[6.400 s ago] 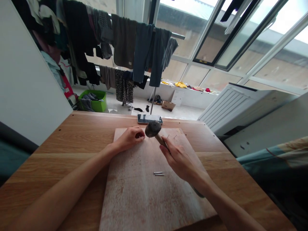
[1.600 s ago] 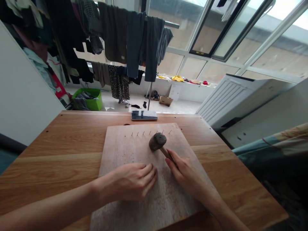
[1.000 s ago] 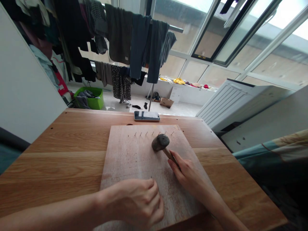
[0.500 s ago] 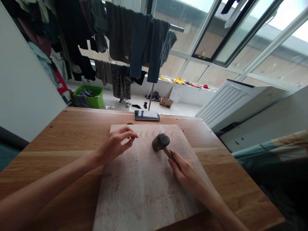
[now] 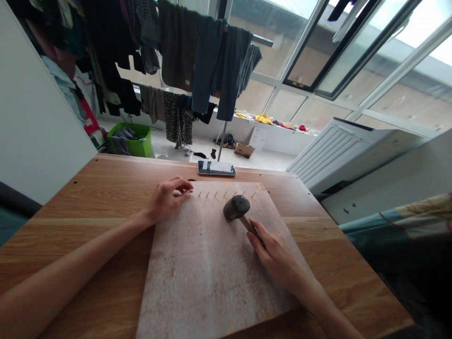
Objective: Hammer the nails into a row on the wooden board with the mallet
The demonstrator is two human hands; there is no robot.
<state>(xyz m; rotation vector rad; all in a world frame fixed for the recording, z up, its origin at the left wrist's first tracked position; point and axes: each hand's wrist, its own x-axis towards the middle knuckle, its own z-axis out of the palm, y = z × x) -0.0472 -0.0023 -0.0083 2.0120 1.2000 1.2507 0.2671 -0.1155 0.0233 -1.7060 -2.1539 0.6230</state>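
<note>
My right hand (image 5: pixel 275 252) is wrapped round the wooden handle of a mallet (image 5: pixel 236 207), whose dark head rests on or just over a pale, worn wooden board (image 5: pixel 201 278). Along the board's far edge several thin nails (image 5: pixel 216 194) stand in a row, slightly tilted. At the left end of that row, my left hand (image 5: pixel 173 195) pinches a nail (image 5: pixel 189 193) between thumb and fingertips, its point down at the board. Small dark holes dot the board nearer to me.
The board lies on a wooden table (image 5: pixel 106 202). A phone (image 5: pixel 216 168) sits at the table's far edge. Beyond it are hanging clothes (image 5: pixel 212 66), a green basket (image 5: pixel 141 146) and a small cardboard box (image 5: pixel 244 150) on the floor. A white ribbed panel (image 5: pixel 328 146) stands at right.
My left hand has moved left and slightly away from me, to the left end of the nail row, with a nail now showing at its fingertips. The mallet and right hand have hardly moved.
</note>
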